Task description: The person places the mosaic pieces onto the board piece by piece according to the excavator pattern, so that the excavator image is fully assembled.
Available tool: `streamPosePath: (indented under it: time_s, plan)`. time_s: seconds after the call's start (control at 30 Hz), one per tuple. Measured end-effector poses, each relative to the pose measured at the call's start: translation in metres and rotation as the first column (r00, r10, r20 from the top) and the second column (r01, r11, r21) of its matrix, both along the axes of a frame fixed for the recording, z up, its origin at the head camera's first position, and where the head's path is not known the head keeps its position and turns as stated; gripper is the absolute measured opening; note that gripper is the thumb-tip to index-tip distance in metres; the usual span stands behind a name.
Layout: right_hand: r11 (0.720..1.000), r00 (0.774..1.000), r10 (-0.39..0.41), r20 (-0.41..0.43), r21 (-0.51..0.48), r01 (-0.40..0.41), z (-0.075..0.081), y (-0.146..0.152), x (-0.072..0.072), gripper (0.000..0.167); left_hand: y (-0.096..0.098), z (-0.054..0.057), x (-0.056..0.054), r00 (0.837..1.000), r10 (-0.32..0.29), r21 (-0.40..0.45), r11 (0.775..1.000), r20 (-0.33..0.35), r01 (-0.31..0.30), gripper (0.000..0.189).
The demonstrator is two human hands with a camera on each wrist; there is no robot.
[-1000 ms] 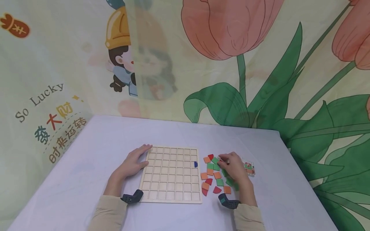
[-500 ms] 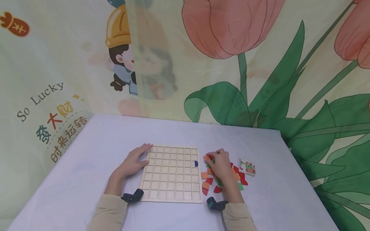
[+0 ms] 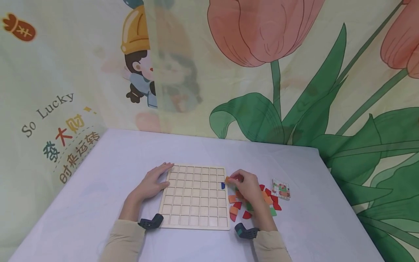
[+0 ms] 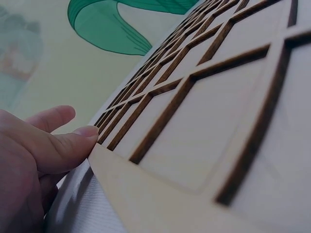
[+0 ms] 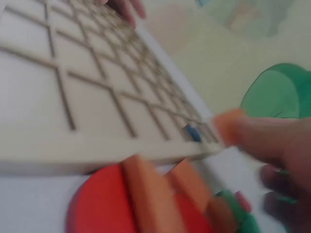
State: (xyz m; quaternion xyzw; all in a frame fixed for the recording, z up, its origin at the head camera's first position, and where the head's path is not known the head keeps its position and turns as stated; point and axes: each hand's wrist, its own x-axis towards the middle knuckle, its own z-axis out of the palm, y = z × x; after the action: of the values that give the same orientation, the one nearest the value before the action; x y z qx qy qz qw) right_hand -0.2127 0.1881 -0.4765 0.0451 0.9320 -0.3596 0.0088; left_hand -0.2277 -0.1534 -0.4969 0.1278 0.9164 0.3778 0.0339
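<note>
A wooden grid board (image 3: 191, 196) lies flat on the table. One blue piece (image 3: 223, 186) sits in a cell of its right column. My left hand (image 3: 152, 184) rests at the board's upper left edge, thumb touching the rim and fingers fairly straight; the thumb (image 4: 73, 148) shows on that edge in the left wrist view. Between thumb and fingers, my right hand (image 3: 246, 185) pinches an orange square tile (image 5: 229, 125) beside the board's right edge, near the blue piece. Below the hand lie loose red, orange and green pieces (image 3: 238, 205), some hidden by it.
A small printed pattern card (image 3: 280, 189) lies right of the loose pieces. More red and orange pieces (image 3: 274, 200) lie between the right forearm and the card. The white table (image 3: 209, 149) ends at a printed curtain (image 3: 183, 123) behind it.
My right hand has moved left from the middle of the loose pieces, picked up an orange tile and brought it to the board's right edge. The left hand has stayed in place.
</note>
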Motion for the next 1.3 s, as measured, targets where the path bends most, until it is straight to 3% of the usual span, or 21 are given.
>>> streamPosePath:
  time_s: [0.13,0.2,0.47,0.9,1.3]
  plan:
    - [0.988,0.981,0.153,0.118,-0.02,-0.152,0.005,-0.002,0.005,0.013,0.0,0.0,0.0,1.0,0.007,-0.004,1.0,0.006,-0.007,0.067]
    - [0.982,0.974,0.188,0.127,-0.001,-0.189,0.006,-0.004,0.007,0.011,0.0,0.0,0.0,1.0,0.007,-0.005,1.0,0.006,-0.007,0.066]
    - [0.976,0.974,0.212,0.082,0.025,-0.214,0.004,-0.013,0.011,0.008,0.0,0.0,0.0,1.0,0.005,0.007,1.0,0.01,-0.006,0.066]
    - [0.976,0.976,0.182,0.123,0.097,-0.194,0.006,-0.022,0.018,0.01,0.0,0.002,0.001,1.0,0.002,0.021,1.0,0.017,-0.003,0.066]
    - [0.973,0.98,0.194,0.049,0.115,-0.198,0.002,-0.009,0.014,0.009,0.001,0.004,0.003,1.0,-0.004,0.017,1.0,0.011,0.003,0.065]
